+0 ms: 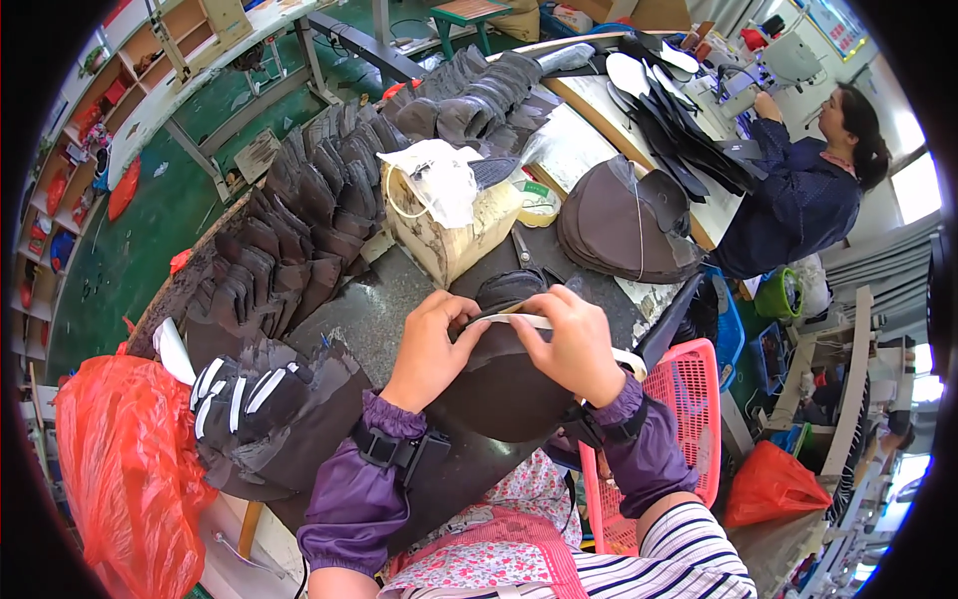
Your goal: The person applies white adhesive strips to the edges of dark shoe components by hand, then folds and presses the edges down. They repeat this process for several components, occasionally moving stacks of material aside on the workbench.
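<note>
Both my hands pinch the edge of a dark brown, rounded flat piece (496,389) above the table in front of me. Along that edge runs a narrow white strip (521,320). My left hand (429,349) is closed on the left part of the edge, thumb against the strip. On the other side, my right hand (577,344) grips the same edge, its thumb pressed to the strip. Just beyond the hands lies another small dark piece (511,287), partly hidden. Scissors (523,248) rest behind it. At lower left are dark pieces with white strips (249,394).
Overlapping dark pieces (299,210) line the table's left and far side. A block-like box (469,235) stands mid-table beside a tape roll (539,205) and a tied brown stack (624,225). A red bag (125,469) and pink basket (704,399) flank me. Another person (798,200) sits right.
</note>
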The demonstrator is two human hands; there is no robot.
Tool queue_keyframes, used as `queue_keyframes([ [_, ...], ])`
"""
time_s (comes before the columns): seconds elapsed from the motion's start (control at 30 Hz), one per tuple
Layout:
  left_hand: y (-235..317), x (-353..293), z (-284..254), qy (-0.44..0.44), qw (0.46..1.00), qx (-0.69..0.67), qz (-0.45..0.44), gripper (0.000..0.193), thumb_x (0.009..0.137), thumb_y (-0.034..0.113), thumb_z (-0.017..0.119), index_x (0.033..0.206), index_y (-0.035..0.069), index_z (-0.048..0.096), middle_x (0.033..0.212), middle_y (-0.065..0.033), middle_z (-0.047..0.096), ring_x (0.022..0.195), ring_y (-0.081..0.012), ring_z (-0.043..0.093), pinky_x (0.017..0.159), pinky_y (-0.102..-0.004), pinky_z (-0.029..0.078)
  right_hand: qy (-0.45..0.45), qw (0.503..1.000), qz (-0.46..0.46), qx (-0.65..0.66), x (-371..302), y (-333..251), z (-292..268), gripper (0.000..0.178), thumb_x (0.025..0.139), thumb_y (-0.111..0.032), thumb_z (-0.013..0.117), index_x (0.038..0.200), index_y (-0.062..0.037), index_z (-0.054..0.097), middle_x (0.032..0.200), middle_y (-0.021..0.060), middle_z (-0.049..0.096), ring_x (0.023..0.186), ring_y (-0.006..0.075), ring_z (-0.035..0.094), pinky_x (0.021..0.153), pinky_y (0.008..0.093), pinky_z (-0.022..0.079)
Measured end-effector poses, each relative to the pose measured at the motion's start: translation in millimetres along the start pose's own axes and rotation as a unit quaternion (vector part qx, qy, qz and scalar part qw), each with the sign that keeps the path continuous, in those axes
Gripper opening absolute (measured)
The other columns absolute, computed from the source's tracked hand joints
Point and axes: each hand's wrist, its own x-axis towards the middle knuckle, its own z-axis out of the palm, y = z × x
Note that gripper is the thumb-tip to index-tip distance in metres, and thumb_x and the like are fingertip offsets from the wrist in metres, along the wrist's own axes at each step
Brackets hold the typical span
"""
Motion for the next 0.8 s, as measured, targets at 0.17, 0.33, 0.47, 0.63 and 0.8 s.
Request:
queue_keyframes([
  [0.17,9.2,-11.6,3.0,-0.003,0.999,-0.033,0.032,0.014,0.081,0.003,0.070,0.093,-0.002,0.063,0.083,-0.0102,0.061,0.074,-0.0195,0.060,0.068,-0.0303,0.048,0.095,0.994,0.044,-0.044,-14.2,5.5,-4.6,0.033,0.080,-0.026,0.075,0.100,-0.0013,0.063,0.085,0.0132,0.060,0.075,0.0314,0.064,0.065,0.0402,0.049],
  [0.33,16.5,-23.6,10.9,0.001,0.996,-0.074,0.047,0.014,0.084,0.000,0.065,0.096,-0.002,0.060,0.097,-0.0119,0.067,0.076,-0.0183,0.061,0.069,-0.0279,0.049,0.109,0.989,0.078,-0.059,-25.0,6.8,-2.1,0.035,0.081,-0.023,0.075,0.104,0.0001,0.061,0.089,0.0137,0.060,0.077,0.0312,0.065,0.065,0.0400,0.050],
  [0.47,33.1,-37.4,11.6,-0.062,0.990,-0.121,0.035,0.015,0.085,-0.002,0.063,0.098,-0.003,0.057,0.110,-0.0151,0.067,0.082,-0.0216,0.065,0.074,-0.0291,0.051,0.064,0.997,0.017,0.027,-35.8,1.5,-7.1,0.027,0.082,-0.017,0.073,0.098,0.0018,0.062,0.087,0.0139,0.062,0.074,0.0329,0.065,0.064,0.0395,0.050],
  [0.63,50.1,-68.7,10.0,-0.028,0.985,-0.102,0.134,0.015,0.085,-0.005,0.060,0.099,-0.003,0.056,0.114,-0.0166,0.067,0.088,-0.0248,0.068,0.078,-0.0307,0.052,0.069,0.994,-0.019,0.085,-49.6,-17.0,-5.2,0.011,0.084,-0.010,0.068,0.086,0.0006,0.063,0.083,0.0127,0.063,0.069,0.0319,0.065,0.061,0.0397,0.051],
  [0.8,62.2,-114.2,-30.6,0.018,0.996,-0.028,0.088,0.014,0.087,-0.004,0.059,0.101,-0.001,0.059,0.103,-0.0159,0.069,0.086,-0.0268,0.069,0.074,-0.0326,0.053,-0.018,0.913,0.262,0.314,-50.2,-23.9,-18.7,0.008,0.085,-0.005,0.064,0.078,0.0004,0.063,0.081,0.0105,0.065,0.077,0.0234,0.067,0.065,0.0358,0.052],
])
